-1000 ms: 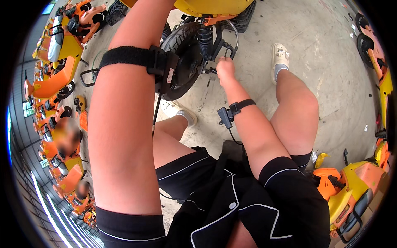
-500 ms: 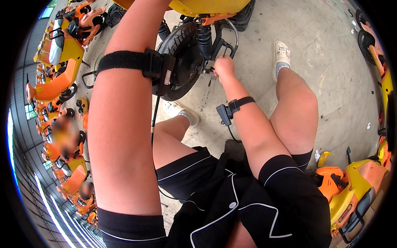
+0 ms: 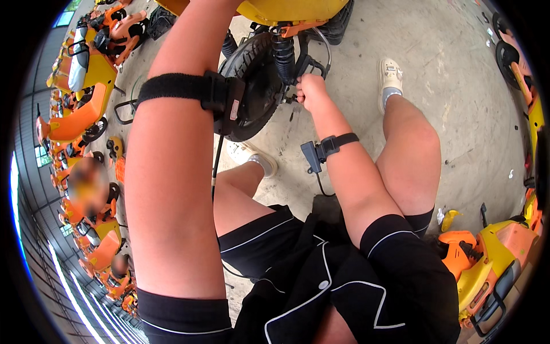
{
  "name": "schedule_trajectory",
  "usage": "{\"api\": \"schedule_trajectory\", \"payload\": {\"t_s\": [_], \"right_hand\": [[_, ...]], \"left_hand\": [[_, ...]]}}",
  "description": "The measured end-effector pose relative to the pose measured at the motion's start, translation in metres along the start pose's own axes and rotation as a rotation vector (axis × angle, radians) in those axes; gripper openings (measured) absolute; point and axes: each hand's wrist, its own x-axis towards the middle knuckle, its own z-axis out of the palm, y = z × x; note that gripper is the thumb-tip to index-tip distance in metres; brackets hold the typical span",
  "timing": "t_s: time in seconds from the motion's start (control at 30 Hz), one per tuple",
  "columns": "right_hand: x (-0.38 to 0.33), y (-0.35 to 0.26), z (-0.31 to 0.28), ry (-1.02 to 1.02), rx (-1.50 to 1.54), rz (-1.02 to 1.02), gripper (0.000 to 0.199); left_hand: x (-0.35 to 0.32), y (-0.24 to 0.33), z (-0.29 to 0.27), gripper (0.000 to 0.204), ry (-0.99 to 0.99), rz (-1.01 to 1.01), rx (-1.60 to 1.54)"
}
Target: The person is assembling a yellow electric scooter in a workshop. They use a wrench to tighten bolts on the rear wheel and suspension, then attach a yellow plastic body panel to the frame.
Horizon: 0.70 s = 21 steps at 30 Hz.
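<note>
A yellow scooter body (image 3: 298, 10) is at the top, with its black rear wheel (image 3: 247, 100) and a coiled shock absorber (image 3: 283, 60) under it. My right hand (image 3: 312, 92) is closed beside the wheel's axle end, just below a black metal bracket (image 3: 309, 64). Whatever its curled fingers grip, if anything, is hidden. My left arm reaches up past the wheel to the scooter. The left hand lies beyond the top edge.
Many orange and yellow scooters (image 3: 91, 74) stand in rows at the left. Another scooter (image 3: 487, 264) is at the lower right. A black crate (image 3: 338, 26) sits behind the wheel on the concrete floor (image 3: 452, 97). A small yellow piece (image 3: 451, 219) lies near my right leg.
My right hand has shifted slightly up and right beside the axle, and its wrist has turned a little. The left forearm has moved slightly right; the scooter looks the same.
</note>
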Motion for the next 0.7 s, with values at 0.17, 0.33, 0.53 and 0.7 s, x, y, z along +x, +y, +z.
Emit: {"api": "schedule_trajectory", "payload": {"t_s": [0.17, 0.33, 0.53, 0.7], "right_hand": [[-0.002, -0.006, 0.000, -0.014, 0.132, 0.075, 0.013], [-0.002, -0.026, 0.001, -0.015, 0.273, 0.241, 0.014], [0.002, -0.073, -0.005, -0.146, 0.451, 0.451, 0.017], [-0.004, -0.061, -0.009, -0.181, 0.345, 0.389, 0.018]], "left_hand": [[0.004, 0.003, -0.002, 0.040, -0.014, -0.005, 0.007], [0.004, 0.000, -0.002, 0.037, -0.007, 0.029, -0.011], [0.001, -0.007, -0.001, 0.035, -0.011, 0.042, -0.038], [-0.004, -0.006, -0.010, 0.035, -0.038, 0.023, -0.034]]}}
